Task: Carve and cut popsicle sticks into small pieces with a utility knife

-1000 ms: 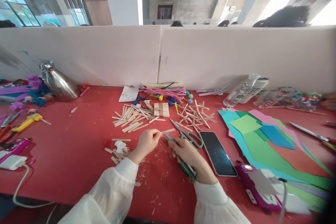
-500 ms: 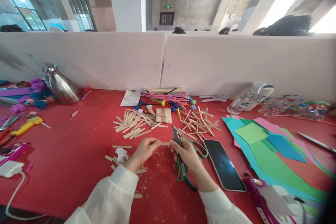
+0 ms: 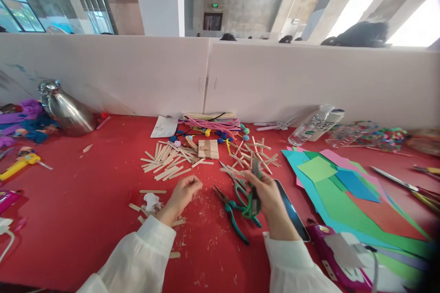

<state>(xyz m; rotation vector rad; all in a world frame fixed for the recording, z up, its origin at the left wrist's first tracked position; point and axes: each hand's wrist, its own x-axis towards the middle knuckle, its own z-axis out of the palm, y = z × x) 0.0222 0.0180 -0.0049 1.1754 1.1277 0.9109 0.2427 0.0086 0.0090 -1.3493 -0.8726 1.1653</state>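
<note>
Right hand (image 3: 266, 197) now lifted, clamped on green-handled tool (image 3: 252, 199); left hand (image 3: 184, 192) curled, above red table (image 3: 85, 201).

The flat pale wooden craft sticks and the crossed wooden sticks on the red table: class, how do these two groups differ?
The flat pale wooden craft sticks, left of the small stick panel, lie loose, mostly side by side in a fan. The crossed wooden sticks, right of the panel, lie in X shapes, overlapping in a tangle. Both are light wood, resting on the red table beyond the hands.
</note>
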